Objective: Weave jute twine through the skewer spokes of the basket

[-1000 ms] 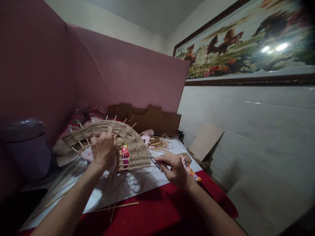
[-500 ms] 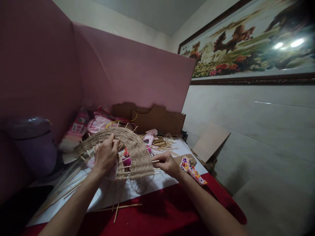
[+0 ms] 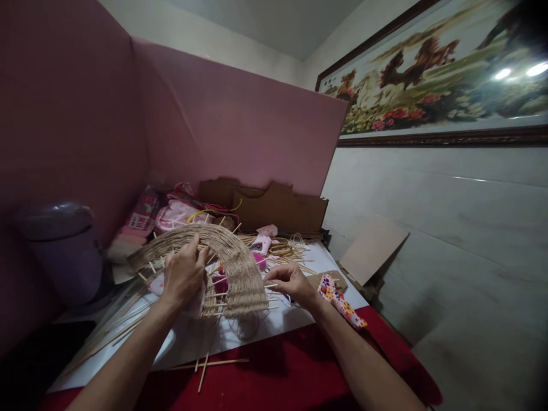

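Note:
A half-round woven piece of jute twine (image 3: 233, 260) stands on edge over a white sheet (image 3: 240, 331), with thin wooden sticks poking out of it like spokes. My left hand (image 3: 184, 274) is closed on its inner edge and holds it upright. My right hand (image 3: 289, 281) pinches at the stick ends on the lower right side of the weave, where loose twine (image 3: 246, 325) trails onto the sheet.
Loose sticks (image 3: 209, 363) lie on the white sheet and the red cloth (image 3: 274, 382). A flowered strip (image 3: 340, 302) lies by my right wrist. Cardboard pieces (image 3: 274, 208), pink packets (image 3: 180, 214) and a purple bin (image 3: 60, 245) stand behind, against a pink partition (image 3: 240, 125).
My right hand has moved left, from the table beside the flowered strip up to the weave's right edge. The left hand has kept its hold on the weave. The camera has shifted a little.

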Demonstrator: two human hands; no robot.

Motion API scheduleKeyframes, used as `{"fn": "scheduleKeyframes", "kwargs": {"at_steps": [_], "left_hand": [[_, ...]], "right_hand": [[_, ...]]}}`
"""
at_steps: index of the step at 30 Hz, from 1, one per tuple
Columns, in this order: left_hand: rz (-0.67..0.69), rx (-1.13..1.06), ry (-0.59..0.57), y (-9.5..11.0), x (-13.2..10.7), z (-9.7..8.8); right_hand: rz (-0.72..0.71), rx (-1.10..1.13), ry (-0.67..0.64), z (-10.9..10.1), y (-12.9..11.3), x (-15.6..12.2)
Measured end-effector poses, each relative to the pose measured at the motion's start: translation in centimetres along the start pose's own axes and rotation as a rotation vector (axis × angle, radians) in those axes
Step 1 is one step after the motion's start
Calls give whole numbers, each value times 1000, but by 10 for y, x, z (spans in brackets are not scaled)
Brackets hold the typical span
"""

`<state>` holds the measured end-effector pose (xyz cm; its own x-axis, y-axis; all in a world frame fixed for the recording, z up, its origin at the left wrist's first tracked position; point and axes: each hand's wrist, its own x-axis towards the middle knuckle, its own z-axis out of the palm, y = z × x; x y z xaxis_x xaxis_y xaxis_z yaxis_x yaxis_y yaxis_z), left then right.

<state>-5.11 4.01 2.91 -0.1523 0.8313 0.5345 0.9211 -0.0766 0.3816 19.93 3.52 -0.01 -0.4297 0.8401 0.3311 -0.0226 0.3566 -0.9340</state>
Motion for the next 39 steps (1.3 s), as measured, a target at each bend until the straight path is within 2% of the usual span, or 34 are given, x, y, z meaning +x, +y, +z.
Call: {"fn": "scheduleKeyframes", "kwargs": {"at_steps": [9, 15, 20, 24, 27, 30, 33, 36, 39], "left_hand": [[56, 56, -56, -5, 1, 9], [194, 64, -92, -7, 0, 12], [280, 10, -86, -8, -1, 16], [291, -13, -24, -10, 0, 17], [312, -23, -5, -11, 0, 15], [340, -7, 4, -11, 0, 15], [333, 11, 13, -10, 0, 15], [319, 10, 25, -10, 0, 15], [327, 15, 28, -9, 0, 16]], "right_hand": [[22, -39, -29, 1, 10, -6], [116, -18, -190, 2, 13, -7], [166, 70, -224, -1, 10, -7], [176, 286, -180, -7, 8, -7], [178, 545, -68, -9, 5, -7], [237, 733, 18, -11, 2, -6], [234, 789, 36, -10, 1, -6], [188, 759, -11, -7, 0, -6], [202, 725, -25, -1, -1, -5]]}}
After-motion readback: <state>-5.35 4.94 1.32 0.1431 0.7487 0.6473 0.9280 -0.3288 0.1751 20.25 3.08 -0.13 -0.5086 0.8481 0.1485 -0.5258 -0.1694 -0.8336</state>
